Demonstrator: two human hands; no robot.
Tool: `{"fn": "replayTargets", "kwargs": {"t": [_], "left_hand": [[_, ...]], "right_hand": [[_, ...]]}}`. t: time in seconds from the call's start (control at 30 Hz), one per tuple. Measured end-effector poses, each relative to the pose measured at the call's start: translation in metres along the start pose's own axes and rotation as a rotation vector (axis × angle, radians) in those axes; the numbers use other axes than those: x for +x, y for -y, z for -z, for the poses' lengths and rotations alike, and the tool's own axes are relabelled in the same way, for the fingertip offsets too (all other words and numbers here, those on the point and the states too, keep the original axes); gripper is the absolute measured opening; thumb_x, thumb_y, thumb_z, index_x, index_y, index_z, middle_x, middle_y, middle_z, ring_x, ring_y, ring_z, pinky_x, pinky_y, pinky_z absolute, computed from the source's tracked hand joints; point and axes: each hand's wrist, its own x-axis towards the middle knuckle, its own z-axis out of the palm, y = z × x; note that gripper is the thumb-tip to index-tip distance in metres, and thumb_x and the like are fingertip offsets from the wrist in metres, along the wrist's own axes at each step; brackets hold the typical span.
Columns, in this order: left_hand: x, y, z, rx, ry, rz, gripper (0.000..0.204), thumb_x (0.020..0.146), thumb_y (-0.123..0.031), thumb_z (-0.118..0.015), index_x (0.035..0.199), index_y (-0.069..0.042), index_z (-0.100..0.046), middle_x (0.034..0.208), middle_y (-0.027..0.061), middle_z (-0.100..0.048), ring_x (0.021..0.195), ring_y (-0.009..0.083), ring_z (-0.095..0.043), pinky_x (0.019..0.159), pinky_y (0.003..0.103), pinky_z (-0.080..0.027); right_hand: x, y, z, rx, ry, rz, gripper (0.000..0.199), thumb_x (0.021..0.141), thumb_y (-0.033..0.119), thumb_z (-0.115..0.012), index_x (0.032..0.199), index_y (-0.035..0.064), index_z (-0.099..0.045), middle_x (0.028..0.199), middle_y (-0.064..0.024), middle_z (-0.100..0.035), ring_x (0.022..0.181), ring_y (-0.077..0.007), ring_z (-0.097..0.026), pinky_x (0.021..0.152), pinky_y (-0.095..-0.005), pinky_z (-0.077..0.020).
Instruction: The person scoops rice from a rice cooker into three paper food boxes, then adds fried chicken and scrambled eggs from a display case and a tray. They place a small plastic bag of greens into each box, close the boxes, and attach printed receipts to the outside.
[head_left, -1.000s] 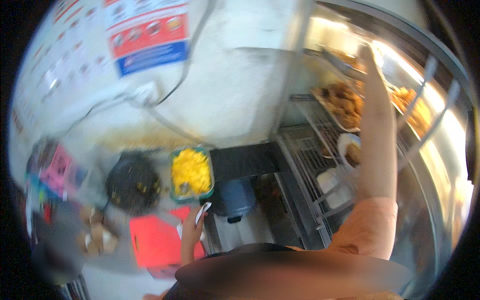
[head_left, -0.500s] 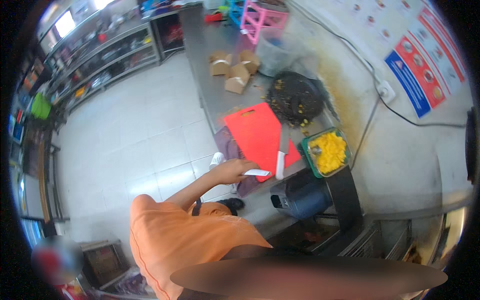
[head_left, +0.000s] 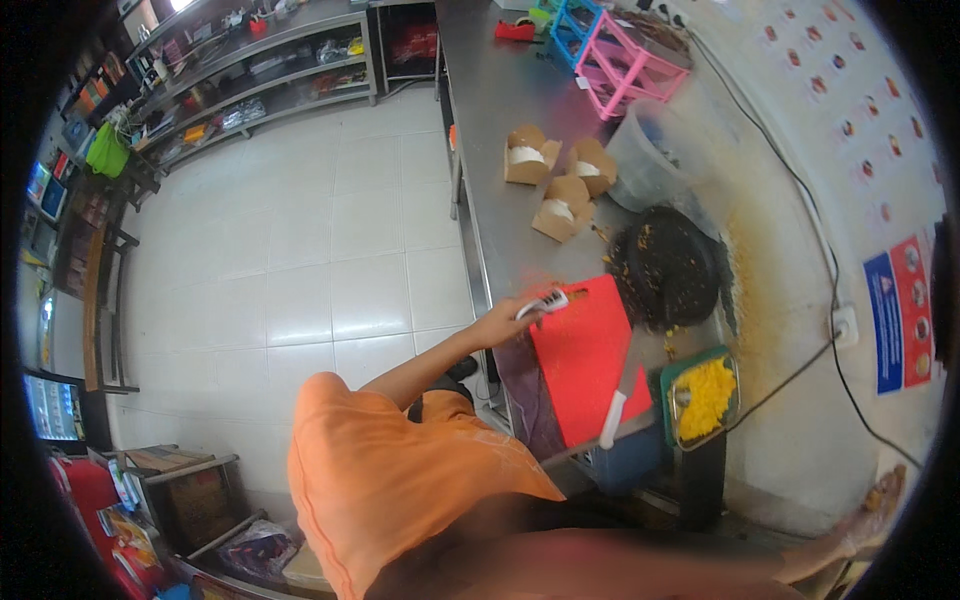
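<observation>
My left hand (head_left: 506, 322) is closed around a slim white handheld tool (head_left: 545, 304) with dark markings, over the near left side of a red cutting board (head_left: 580, 350); its exact kind is not clear. A white-handled knife (head_left: 615, 415) lies along the board's right edge, blade pointing away. Beside it, a green-rimmed tray (head_left: 672, 395) holds yellow chopped food (head_left: 705, 395). At the lower right edge, my right hand (head_left: 882, 495) is raised near the wall, blurred, its fingers not clear.
Beyond the board stand a round dark board (head_left: 665, 268) strewn with scraps, several brown paper boxes (head_left: 565, 212) and a clear plastic tub (head_left: 640, 150). Pink rack (head_left: 625, 70) at the back. A purple cloth (head_left: 520, 385) lies under the board. A cable (head_left: 800, 180) runs along the wall.
The view has shifted, so the counter sits farther right and lower. My left hand has moved away from the board's near edge toward its far left corner, still holding the white tool. My right hand now shows.
</observation>
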Motion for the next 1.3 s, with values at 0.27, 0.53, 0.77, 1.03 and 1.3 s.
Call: {"fn": "replayTargets", "kwargs": {"t": [0.27, 0.53, 0.77, 1.03, 1.3], "left_hand": [[0.108, 0.127, 0.074, 0.355, -0.865, 0.238, 0.027, 0.08, -0.003, -0.056, 0.107, 0.0, -0.051, 0.095, 0.0201, -0.058, 0.086, 0.0434, -0.057, 0.076, 0.048, -0.045], [0.158, 0.116, 0.074, 0.626, -0.869, 0.41, 0.044, 0.069, 0.003, -0.065, 0.109, -0.003, -0.049, 0.104, 0.0177, -0.052, 0.091, 0.0397, -0.055, 0.078, 0.048, -0.042], [0.16, 0.109, 0.074, 0.637, -0.874, 0.43, 0.044, 0.066, 0.003, -0.064, 0.108, -0.004, -0.05, 0.104, 0.0163, -0.053, 0.09, 0.0388, -0.053, 0.075, 0.046, -0.04], [0.161, 0.107, 0.074, 0.65, -0.855, 0.444, 0.045, 0.065, 0.005, -0.062, 0.108, -0.003, -0.051, 0.103, 0.0165, -0.053, 0.091, 0.0385, -0.052, 0.077, 0.045, -0.038], [0.159, 0.115, 0.073, 0.69, -0.837, 0.395, 0.044, 0.065, 0.005, -0.062, 0.107, -0.002, -0.052, 0.103, 0.0167, -0.053, 0.091, 0.0382, -0.052, 0.077, 0.045, -0.038]], "right_hand": [[-0.116, 0.191, -0.429, 0.892, 0.548, -0.531, 0.028, 0.083, 0.01, -0.066, 0.109, 0.0103, -0.057, 0.102, -0.0033, -0.06, 0.081, -0.011, -0.059, 0.062, -0.0216, -0.0485], [-0.185, 0.202, -0.665, 0.969, 1.312, -0.644, 0.018, 0.083, 0.006, -0.066, 0.098, 0.0089, -0.059, 0.098, -0.001, -0.057, 0.081, -0.0092, -0.056, 0.064, -0.0237, -0.0479], [-0.215, 0.136, -0.719, 0.593, 1.865, -0.027, 0.015, 0.081, 0.005, -0.067, 0.092, 0.0078, -0.056, 0.102, -0.0018, -0.056, 0.088, -0.0129, -0.054, 0.073, -0.0269, -0.0487], [-0.226, 0.119, -0.718, 0.413, 1.869, -0.097, 0.024, 0.08, 0.004, -0.065, 0.103, 0.0089, -0.059, 0.101, -0.0024, -0.056, 0.095, -0.0153, -0.053, 0.086, -0.0287, -0.0446], [-0.232, 0.11, -0.711, 0.413, 1.736, -0.643, 0.023, 0.086, 0.01, -0.064, 0.109, 0.0108, -0.059, 0.107, -0.0097, -0.055, 0.075, -0.0123, -0.062, 0.063, -0.0271, -0.0507]]}}
